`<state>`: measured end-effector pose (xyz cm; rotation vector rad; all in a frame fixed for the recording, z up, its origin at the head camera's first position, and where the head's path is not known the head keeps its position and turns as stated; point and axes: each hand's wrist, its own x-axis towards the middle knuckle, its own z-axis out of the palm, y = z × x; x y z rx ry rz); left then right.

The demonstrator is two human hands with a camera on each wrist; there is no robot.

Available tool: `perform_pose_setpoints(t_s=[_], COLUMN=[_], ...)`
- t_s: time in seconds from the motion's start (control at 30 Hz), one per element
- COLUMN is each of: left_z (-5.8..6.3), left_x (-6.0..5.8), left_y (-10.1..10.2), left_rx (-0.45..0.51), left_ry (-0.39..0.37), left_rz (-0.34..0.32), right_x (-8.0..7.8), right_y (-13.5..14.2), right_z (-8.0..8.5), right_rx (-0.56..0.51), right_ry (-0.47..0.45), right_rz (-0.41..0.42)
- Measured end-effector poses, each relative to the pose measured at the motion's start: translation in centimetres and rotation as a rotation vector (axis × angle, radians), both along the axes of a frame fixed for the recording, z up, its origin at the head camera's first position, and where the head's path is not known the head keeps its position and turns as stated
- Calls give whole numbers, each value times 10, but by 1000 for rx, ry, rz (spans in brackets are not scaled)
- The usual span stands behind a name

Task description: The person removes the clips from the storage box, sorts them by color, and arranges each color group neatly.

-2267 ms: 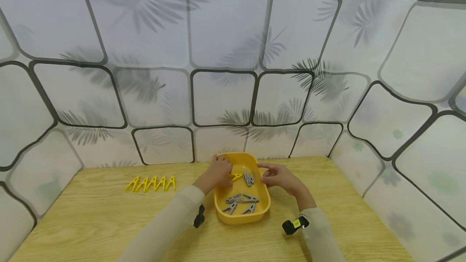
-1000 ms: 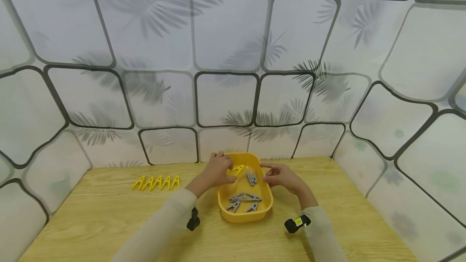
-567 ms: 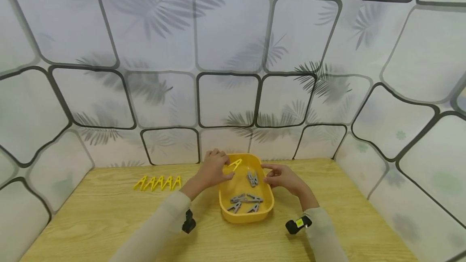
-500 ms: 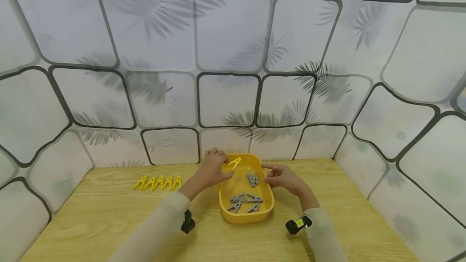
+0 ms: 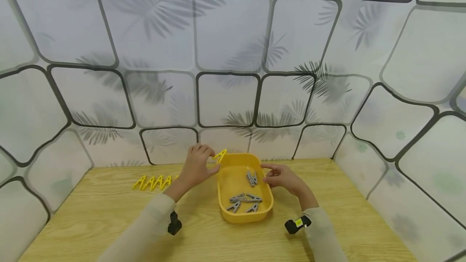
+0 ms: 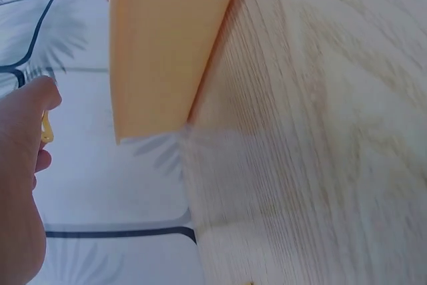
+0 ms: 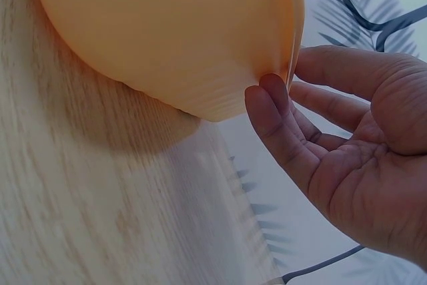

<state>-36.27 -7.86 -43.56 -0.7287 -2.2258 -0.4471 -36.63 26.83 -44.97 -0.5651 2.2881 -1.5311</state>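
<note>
My left hand [image 5: 196, 164] pinches a yellow clothespin [image 5: 220, 155] at the tips of the thumb and fingers, just above the far left rim of a yellow plastic bin [image 5: 226, 214]. The left wrist view shows only a sliver of that clothespin [image 6: 46, 128] past the fingers. My right hand [image 5: 284, 178] holds the bin's right side near the back; in the right wrist view its fingertips meet the wall and rim. Inside the bin lie several grey clothespins [image 5: 252, 178], some towards the back right and others near the front.
On the wooden table [image 5: 109, 221], left of the bin, several yellow clothespins [image 5: 150, 183] lie in a row, partly covered by the left hand. A patterned cloth wall [image 5: 164, 104] stands behind the table and along its sides.
My left hand has lifted the yellow clothespin from inside the bin and carried it up and left to above the rim. The right hand has stayed on the bin's side.
</note>
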Motion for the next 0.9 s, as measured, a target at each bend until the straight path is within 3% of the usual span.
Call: perform_pose_setpoints(t_s=[0.3,0.73,0.9], left_z=[-6,-28,-36], left_x=[4,15,23], left_y=[-33,-66,-72], left_rx=[23,-1,-23], left_ry=[86,90,49], left_rz=[47,67,83], right_x=[0,-2,-1], right_y=[-2,1,0], right_z=[1,0,0], right_rx=[-5,3,5], right_ry=[2,5,1], right_rz=[4,1,3])
